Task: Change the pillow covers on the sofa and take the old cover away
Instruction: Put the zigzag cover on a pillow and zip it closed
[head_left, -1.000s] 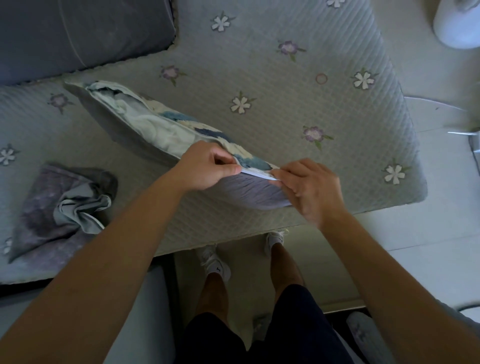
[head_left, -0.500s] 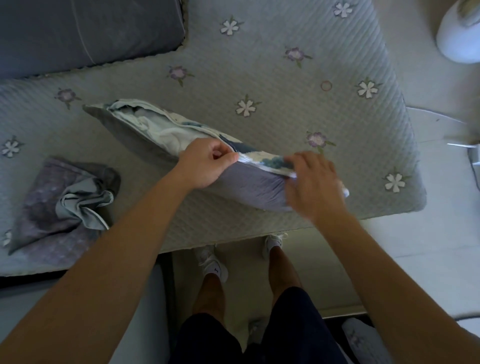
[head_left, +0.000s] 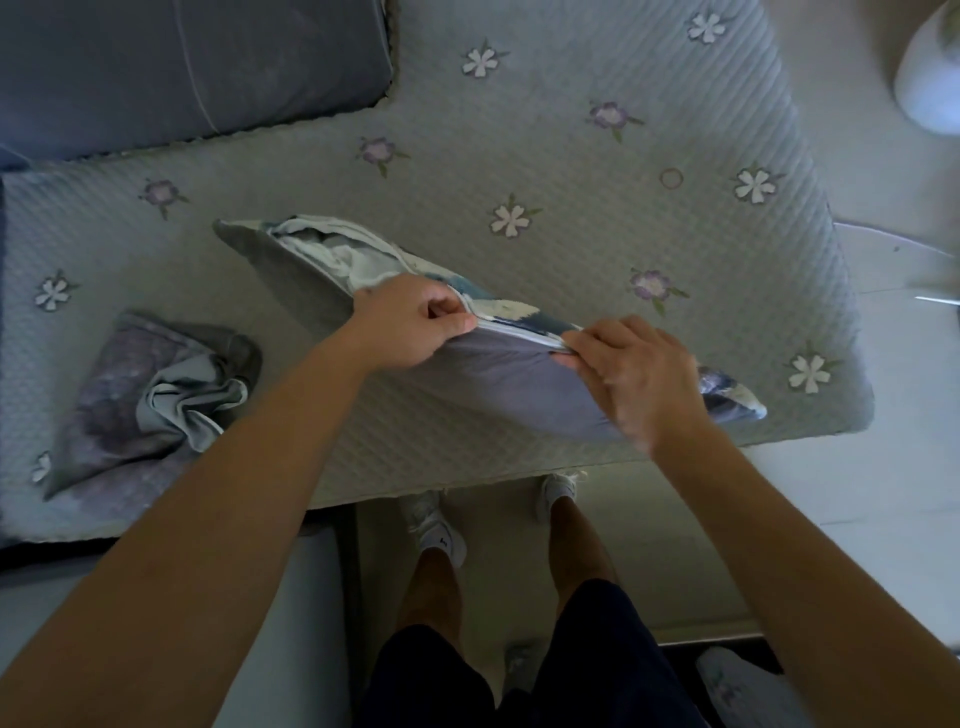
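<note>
A pillow (head_left: 519, 387) in a cover with a grey-purple side and a blue-and-white patterned side stands on edge across the quilted sofa seat (head_left: 597, 156). The cover's opening runs along the top edge and gapes at the far left end, where white filling shows. My left hand (head_left: 410, 330) pinches the seam near the middle. My right hand (head_left: 631, 371) pinches the same seam further right. A crumpled purple-grey old cover (head_left: 150, 400) lies on the seat at the left.
A dark blue back cushion (head_left: 182, 67) fills the upper left. The seat's front edge runs just below the pillow, with my legs and white shoes (head_left: 439, 530) on the pale floor. A white rounded object (head_left: 930, 78) stands at the top right.
My right hand moved out toward the pillow's right end, then came back along the seam to its middle. The left hand kept its pinch. The pillow now lies a little nearer the seat's front.
</note>
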